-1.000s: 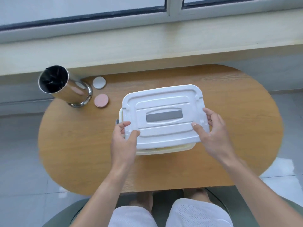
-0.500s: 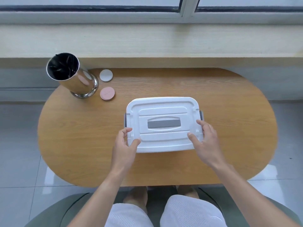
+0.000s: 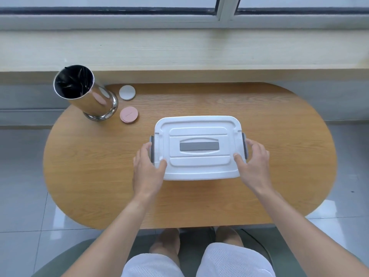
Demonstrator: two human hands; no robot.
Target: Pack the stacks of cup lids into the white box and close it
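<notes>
The white box sits in the middle of the oval wooden table with its lid on, a grey handle strip in the lid's centre. Grey side latches show at both short ends. My left hand rests against the left end, thumb on the lid's front corner, fingers by the left latch. My right hand mirrors it at the right end, thumb on the lid, fingers curled near the right latch. The box's contents are hidden.
A tall shiny metal cylinder stands at the table's far left. Beside it lie a white round lid and a pink round lid. A pale windowsill ledge runs along the far side.
The lid went from tilted and offset to seated flat on the box. Both hands slid from the lid's front corners outward to the short ends by the grey latches.
</notes>
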